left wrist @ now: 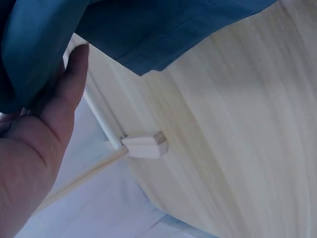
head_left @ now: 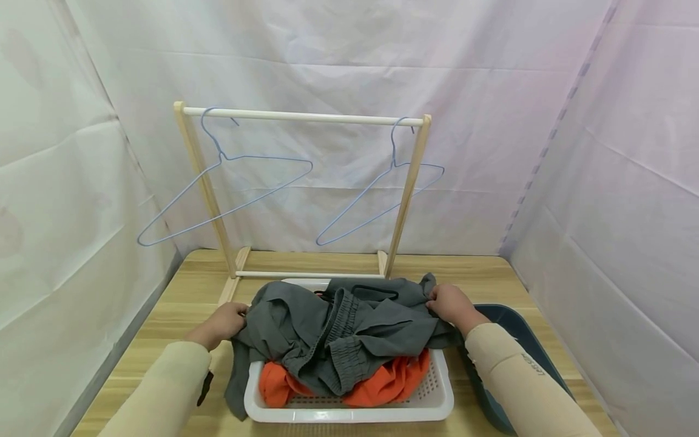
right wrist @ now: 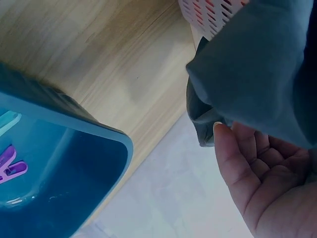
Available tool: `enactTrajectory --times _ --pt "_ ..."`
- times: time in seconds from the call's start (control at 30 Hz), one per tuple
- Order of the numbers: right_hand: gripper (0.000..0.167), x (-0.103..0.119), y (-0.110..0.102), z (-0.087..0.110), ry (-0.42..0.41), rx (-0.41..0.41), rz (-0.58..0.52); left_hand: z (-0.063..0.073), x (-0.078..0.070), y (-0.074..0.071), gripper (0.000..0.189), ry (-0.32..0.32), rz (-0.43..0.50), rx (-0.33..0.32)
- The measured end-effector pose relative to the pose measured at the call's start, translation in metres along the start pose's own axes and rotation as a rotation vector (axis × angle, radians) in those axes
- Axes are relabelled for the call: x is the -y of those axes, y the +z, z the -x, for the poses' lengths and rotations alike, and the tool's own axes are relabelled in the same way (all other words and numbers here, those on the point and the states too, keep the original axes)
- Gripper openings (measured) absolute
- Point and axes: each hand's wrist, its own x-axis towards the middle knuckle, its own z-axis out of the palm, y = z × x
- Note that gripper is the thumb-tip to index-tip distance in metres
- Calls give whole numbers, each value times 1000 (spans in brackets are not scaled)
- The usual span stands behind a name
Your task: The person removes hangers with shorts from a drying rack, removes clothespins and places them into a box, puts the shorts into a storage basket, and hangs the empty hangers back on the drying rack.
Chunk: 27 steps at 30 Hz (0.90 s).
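Dark grey pants (head_left: 377, 328) with a gathered elastic waistband and a black drawcord lie bunched over a white plastic basket (head_left: 349, 416). My left hand (head_left: 222, 321) grips their left edge, and part of the cloth hangs over the basket's side onto the table. At the upper right corner, my right hand (head_left: 452, 304) pinches the fabric. The right wrist view shows the fingertips (right wrist: 219, 130) at a fold of the pants, partly hidden behind it. Beneath the pants, orange cloth (head_left: 393, 382) shows inside the basket.
A wooden rack (head_left: 411, 194) stands behind the basket. Two blue wire hangers, one left (head_left: 262, 156) and one right (head_left: 349, 206), hang from its rail. Under my right forearm sits a dark teal bin (head_left: 537, 349), with a purple clothespin (right wrist: 12, 168) inside. White sheets surround the table.
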Motion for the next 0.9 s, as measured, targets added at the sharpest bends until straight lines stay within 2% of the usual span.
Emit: enactTrajectory --times 0.17,0.4,0.67,0.9 --pt "47 -1 -1 0 -4 -3 -22 4 -3 -9 5 2 39 -15" --pt "41 2 -5 1 7 -29 -83 10 -16 -22 14 22 38 -54" --pt "35 12 -9 6 -14 -49 -96 14 -38 -25 12 21 78 -94" --pt "23 27 -14 13 -54 -89 -88 20 -67 -22 19 25 106 -196"
